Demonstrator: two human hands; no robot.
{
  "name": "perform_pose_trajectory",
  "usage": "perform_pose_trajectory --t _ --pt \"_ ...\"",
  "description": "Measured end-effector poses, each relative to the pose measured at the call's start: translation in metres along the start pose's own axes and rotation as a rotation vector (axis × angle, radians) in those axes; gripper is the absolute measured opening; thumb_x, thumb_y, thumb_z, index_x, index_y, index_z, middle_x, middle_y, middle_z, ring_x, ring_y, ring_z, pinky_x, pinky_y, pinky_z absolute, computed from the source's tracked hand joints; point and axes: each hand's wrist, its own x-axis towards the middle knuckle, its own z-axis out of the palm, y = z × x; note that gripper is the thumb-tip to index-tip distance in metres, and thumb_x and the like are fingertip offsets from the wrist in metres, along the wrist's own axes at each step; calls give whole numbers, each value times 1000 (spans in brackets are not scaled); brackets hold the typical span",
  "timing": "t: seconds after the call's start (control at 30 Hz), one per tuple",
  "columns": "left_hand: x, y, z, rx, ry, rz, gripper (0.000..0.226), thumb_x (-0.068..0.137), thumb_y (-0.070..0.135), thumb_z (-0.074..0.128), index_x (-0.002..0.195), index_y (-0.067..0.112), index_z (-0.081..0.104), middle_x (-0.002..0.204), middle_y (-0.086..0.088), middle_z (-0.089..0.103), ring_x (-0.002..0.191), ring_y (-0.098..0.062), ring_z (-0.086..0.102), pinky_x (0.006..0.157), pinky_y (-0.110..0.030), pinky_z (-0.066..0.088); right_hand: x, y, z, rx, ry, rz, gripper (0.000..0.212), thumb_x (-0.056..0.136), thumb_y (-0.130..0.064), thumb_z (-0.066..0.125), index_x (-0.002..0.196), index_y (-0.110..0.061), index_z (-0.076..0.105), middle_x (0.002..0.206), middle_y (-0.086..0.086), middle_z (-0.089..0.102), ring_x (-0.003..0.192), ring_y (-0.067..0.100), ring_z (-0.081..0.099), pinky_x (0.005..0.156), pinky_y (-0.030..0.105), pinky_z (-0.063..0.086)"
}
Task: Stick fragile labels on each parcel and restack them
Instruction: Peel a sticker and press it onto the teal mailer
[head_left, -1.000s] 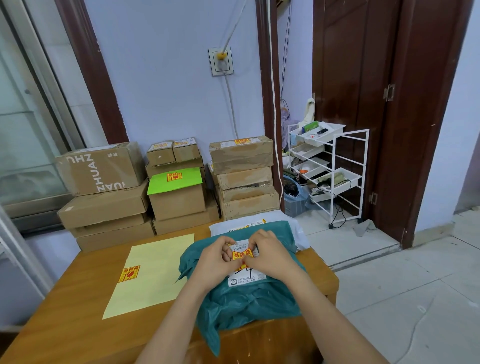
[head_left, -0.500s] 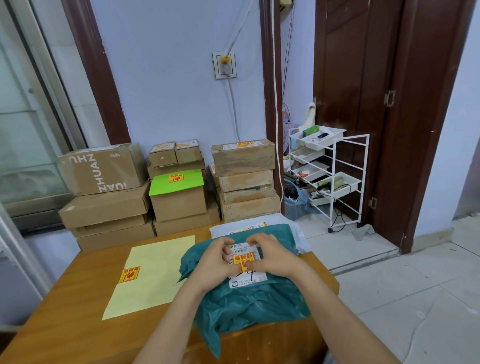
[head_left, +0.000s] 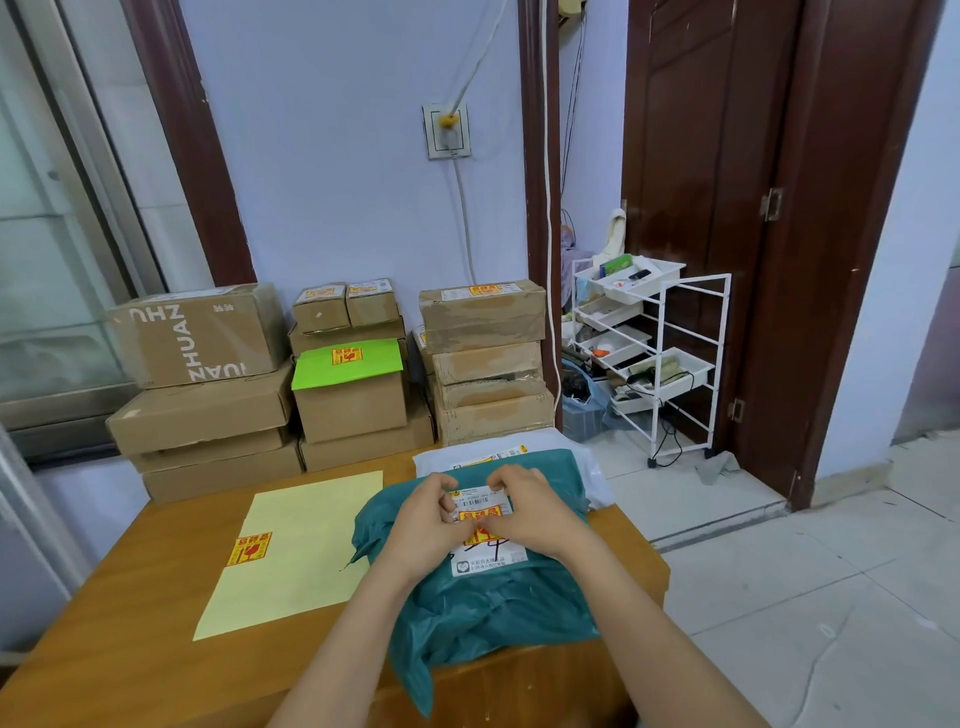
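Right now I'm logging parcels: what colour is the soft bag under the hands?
Teal green bag, seen best in the head view.

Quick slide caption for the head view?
Both hands, left hand and right hand, press a fragile label onto the teal parcel on the table.
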Motion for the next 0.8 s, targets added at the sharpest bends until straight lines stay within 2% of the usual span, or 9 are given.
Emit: perform_pose_trajectory --t 0.17,0.37,0.53,0.7,0.8 --pt "2 3 5 74 52 -3 40 81 12 69 115 14 49 81 2 48 69 -9 46 67 -24 42 1 -4 5 -83 74 1 39 85 -30 60 117 -13 48 117 2 51 107 19 40 84 30 38" --pt "-1 5 3 57 30 -2 42 83 3 63 118 14 45 79 2 47 65 -8 44 61 -20 40 0 -7 3 -110 54 -16 35 88 -24 57 120 -11 48 120 3 50 112 20 40 94 32 39" --pt "-2 2 -5 1 -20 6 47 81 -5 62 122 12 43 81 1 47 69 -9 45 63 -16 40 -1 -6 0 -76 27 -26 34 89 -16 55 122 -10 48 122 3 49 115 20 38 98 32 37" --pt "-5 1 -8 -14 -50 18 51 81 -3 63 124 14 41 86 -1 47 72 -8 46 65 -16 41 -5 -1 -3 -13 9 -40 35 89 -10 54 123 -10 48 122 4 51 117 19 39 94 25 36" --pt "-8 3 -9 -32 -84 30 53 81 4 68 123 17 38 88 0 45 72 -9 45 65 -16 42 -9 -1 -6 18 -10 -49 41 88 -17 59 126 -10 47 123 3 51 119 16 38 96 26 37"
